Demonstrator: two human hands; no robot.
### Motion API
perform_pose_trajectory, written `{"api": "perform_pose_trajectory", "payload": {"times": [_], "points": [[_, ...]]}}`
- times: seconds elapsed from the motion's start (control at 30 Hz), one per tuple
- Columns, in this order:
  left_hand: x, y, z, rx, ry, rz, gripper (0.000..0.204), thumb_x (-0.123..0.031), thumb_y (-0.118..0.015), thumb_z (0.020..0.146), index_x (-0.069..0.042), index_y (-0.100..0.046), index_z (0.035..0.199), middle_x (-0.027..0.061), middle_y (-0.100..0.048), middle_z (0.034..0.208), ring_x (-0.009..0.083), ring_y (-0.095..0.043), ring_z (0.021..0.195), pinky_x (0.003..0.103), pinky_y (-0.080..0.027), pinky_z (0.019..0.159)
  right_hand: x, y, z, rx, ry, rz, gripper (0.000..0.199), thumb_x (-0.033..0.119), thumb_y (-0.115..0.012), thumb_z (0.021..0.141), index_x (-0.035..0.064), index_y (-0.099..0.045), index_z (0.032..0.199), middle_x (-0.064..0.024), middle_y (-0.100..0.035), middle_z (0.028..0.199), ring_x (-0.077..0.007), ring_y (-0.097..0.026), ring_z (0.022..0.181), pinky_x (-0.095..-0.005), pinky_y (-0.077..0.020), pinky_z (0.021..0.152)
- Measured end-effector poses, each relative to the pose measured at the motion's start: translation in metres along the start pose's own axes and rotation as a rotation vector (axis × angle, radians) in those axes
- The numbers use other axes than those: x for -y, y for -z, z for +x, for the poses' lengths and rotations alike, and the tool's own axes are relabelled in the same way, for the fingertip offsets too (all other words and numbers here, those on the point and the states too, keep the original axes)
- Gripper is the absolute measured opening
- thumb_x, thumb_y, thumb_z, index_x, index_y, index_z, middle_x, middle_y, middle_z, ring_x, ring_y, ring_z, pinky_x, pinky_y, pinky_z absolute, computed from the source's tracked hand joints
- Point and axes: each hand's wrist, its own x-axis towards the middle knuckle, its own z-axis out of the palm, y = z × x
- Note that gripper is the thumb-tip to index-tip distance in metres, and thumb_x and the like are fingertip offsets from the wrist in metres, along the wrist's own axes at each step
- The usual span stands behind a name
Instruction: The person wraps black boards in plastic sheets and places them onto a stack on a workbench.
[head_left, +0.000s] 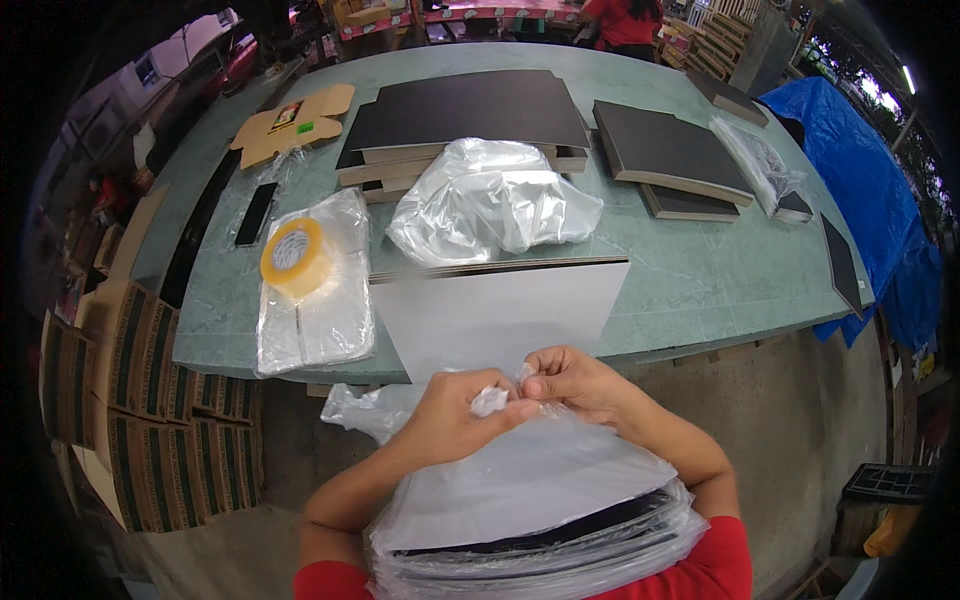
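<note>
My left hand (462,412) is closed on a bunched end of a clear plastic bag (490,401). Beside it, my right hand (578,386) pinches the same film between thumb and fingertips. Below both hands, against my body, rests a stack of flat boards in clear plastic (540,480), the top one white and dark edges showing beneath. Just beyond my hands a white-faced board (500,315) leans upright at the table's near edge. Some loose film (370,412) hangs to the left of my left hand.
On the green table (690,270) lie a crumpled plastic bundle (490,200), a tape roll (296,258) on flat plastic bags (335,320), a phone (256,214), a cardboard piece (290,122) and black board stacks (470,105). Cartons (150,430) stand at left, a blue tarp (850,180) at right.
</note>
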Motion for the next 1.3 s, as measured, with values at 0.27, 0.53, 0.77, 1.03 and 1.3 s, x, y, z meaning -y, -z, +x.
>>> {"api": "perform_pose_trajectory", "payload": {"times": [0.27,0.53,0.77,1.03,1.3], "points": [[0.049,0.036,-0.021,-0.206,0.127,-0.036,0.012,-0.010,-0.063,0.073,-0.001,-0.056,0.071,0.0015,-0.054,0.063,0.0054,-0.049,0.062,0.021,-0.039,0.054,0.000,0.027,-0.013,0.129,0.156,0.191,0.025,0.029,-0.058,0.078,0.0066,-0.051,0.068,-0.0028,-0.050,0.064,-0.0121,-0.044,0.060,-0.0242,-0.0343,0.055],[0.014,0.023,-0.009,-0.062,-0.057,0.188,0.011,-0.008,-0.066,0.068,-0.002,-0.057,0.071,0.0061,-0.058,0.066,0.0136,-0.054,0.060,0.024,-0.041,0.056,0.008,-0.007,0.011,-0.134,0.510,-0.924,0.025,0.026,-0.052,0.083,0.0015,-0.054,0.079,-0.0029,-0.054,0.075,-0.0121,-0.050,0.070,-0.0261,-0.0394,0.066],[0.014,0.018,-0.001,-0.027,-0.167,0.177,0.011,-0.009,-0.066,0.068,-0.003,-0.057,0.071,0.0070,-0.056,0.066,0.0166,-0.054,0.059,0.025,-0.041,0.055,0.016,0.006,0.006,-0.059,0.288,-0.593,0.016,0.014,-0.060,0.077,-0.0007,-0.056,0.074,-0.0020,-0.057,0.077,-0.0074,-0.050,0.072,-0.0223,-0.0402,0.066],[0.008,0.008,0.001,-0.121,-0.141,0.083,0.009,-0.006,-0.063,0.069,-0.001,-0.056,0.072,0.0069,-0.056,0.067,0.0141,-0.052,0.060,0.025,-0.040,0.056,0.007,0.004,0.012,0.051,0.091,-0.170,0.018,0.018,-0.062,0.076,0.0045,-0.053,0.068,0.0015,-0.052,0.064,-0.0076,-0.047,0.061,-0.0201,-0.0376,0.057],[0.076,0.089,-0.050,-0.660,0.185,0.086,0.008,-0.008,-0.059,0.072,-0.002,-0.054,0.070,0.0022,-0.055,0.068,0.0094,-0.050,0.063,0.024,-0.042,0.060,0.007,0.021,-0.010,0.045,0.156,-0.014,0.016,0.015,-0.062,0.074,0.0049,-0.052,0.068,-0.0022,-0.050,0.067,-0.0103,-0.049,0.062,-0.0208,-0.0392,0.058]]}}
